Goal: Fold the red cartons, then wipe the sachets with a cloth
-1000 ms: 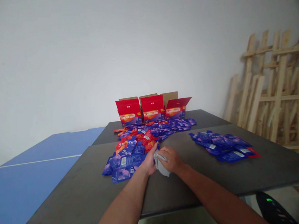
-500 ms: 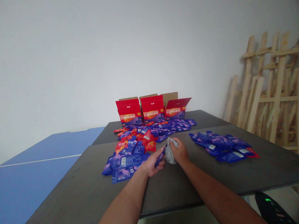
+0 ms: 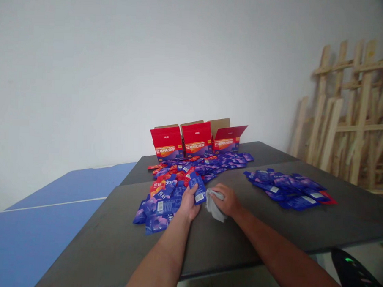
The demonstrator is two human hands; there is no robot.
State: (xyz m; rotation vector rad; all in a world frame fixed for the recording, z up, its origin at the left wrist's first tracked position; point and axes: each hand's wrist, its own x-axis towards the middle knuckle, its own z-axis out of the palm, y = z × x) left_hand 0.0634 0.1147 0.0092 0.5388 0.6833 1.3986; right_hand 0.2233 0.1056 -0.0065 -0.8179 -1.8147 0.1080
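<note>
Bare forearms [image 3: 167, 256], unsleeved, end in a bare left hand [image 3: 189, 203] and right hand [image 3: 228, 201].

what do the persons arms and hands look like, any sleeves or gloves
The left arm and right arm are bare to the frame edge, no sleeves. The left hand and right hand wear no gloves; no watch or ring shows.

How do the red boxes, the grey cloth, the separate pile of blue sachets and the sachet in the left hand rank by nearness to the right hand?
From the right hand:
1. grey cloth, in its grip.
2. blue sachet, just to its left, held by the left hand.
3. sachet pile, off to the right.
4. red boxes, at the far end.
</note>
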